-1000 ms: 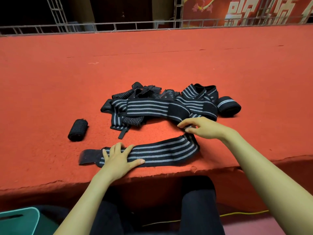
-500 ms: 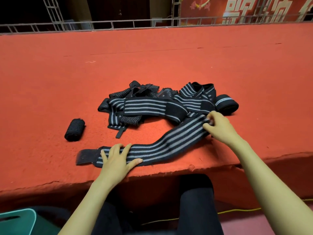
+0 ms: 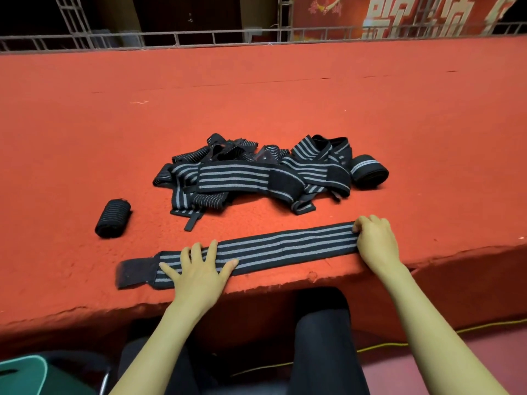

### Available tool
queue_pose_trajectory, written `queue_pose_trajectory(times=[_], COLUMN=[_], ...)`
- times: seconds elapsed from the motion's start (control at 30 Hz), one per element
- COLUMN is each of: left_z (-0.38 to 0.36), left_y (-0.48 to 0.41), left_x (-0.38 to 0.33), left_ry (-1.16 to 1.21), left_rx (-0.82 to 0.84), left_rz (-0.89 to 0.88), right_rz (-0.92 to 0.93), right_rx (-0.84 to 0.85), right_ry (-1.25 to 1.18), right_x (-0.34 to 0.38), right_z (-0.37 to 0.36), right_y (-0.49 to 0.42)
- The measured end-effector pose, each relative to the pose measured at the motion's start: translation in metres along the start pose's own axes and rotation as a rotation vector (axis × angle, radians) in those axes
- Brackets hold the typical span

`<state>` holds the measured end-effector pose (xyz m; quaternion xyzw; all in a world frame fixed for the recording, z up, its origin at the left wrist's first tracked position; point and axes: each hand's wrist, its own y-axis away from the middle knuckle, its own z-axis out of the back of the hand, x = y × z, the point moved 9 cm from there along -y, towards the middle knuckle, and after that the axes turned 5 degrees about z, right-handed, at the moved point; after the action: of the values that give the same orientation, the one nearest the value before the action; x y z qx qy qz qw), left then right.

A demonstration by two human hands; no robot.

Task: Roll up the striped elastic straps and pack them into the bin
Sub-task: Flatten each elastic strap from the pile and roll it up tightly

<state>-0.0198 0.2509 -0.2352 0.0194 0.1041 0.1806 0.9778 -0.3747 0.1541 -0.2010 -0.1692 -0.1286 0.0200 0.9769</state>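
Newly pulled straight, the black grey-striped elastic strap (image 3: 285, 246) lies lower centre. Left hand (image 3: 199, 270) pins it, fingers spread; right hand (image 3: 376, 243) grips its end: rolling can begin.

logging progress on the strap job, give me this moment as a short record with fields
surface: red carpeted ledge
flat strap: striped, laid straight near the front edge, not yet rolled
left hand: fingers spread, presses the flat strap near its plain black end
right hand: fingers curled on its other end
pile: tangled striped straps behind
rolls: small roll left of pile, wider roll right of it
bin: teal corner lower left, inside unseen
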Motion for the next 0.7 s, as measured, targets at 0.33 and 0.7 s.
queue_pose_trajectory(times=[0.33, 0.7], left_z=[0.017, 0.053], left_y=[0.014, -0.055], left_x=[-0.065, -0.069], left_ry=[0.250, 0.349], left_rx=[-0.211, -0.103], left_rz=[-0.478, -0.423], right_rz=[0.279, 0.367], right_rx=[0.257, 0.266], right_ry=[-0.191, -0.257], right_x=[0.088, 0.156], right_z=[-0.020, -0.019], right_y=[0.020, -0.002])
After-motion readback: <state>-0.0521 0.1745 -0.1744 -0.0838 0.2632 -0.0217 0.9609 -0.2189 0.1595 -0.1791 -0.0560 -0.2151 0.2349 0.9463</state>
